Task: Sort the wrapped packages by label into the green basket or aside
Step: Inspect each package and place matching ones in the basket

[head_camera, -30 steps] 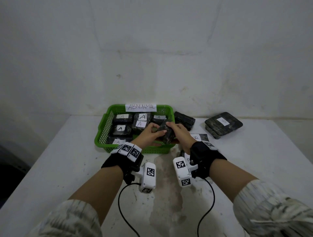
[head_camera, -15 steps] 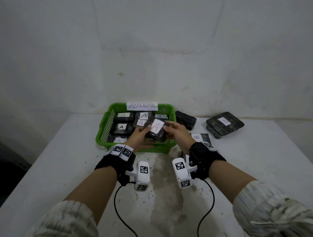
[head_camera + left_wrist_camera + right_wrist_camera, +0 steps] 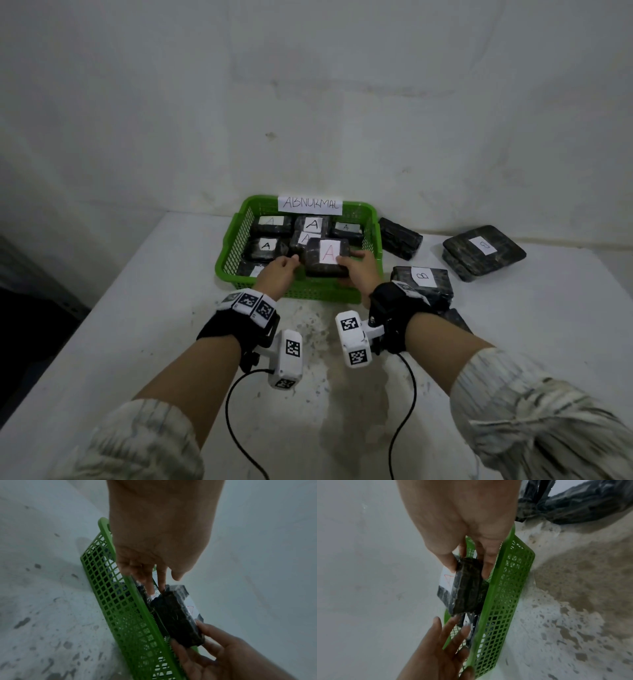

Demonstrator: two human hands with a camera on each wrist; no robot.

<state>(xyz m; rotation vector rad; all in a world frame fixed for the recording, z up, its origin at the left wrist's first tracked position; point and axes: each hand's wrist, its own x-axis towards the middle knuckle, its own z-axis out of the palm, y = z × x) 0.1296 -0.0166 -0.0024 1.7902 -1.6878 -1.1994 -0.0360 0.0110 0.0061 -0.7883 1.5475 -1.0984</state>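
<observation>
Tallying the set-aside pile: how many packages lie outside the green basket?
4 visible: unlabelled package by the green basket's right side; far-right B package; near B package at the right wrist; fourth package, half hidden behind that forearm. Others may be hidden.

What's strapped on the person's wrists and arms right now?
Each wrist wears a black strap: left wrist strap, right wrist strap, both topped by white bands of square black-and-white markers. A white camera module with similar markers hangs off each: left, right, each trailing a black cable. Pale, faintly striped sleeves are pushed up the forearms.
</observation>
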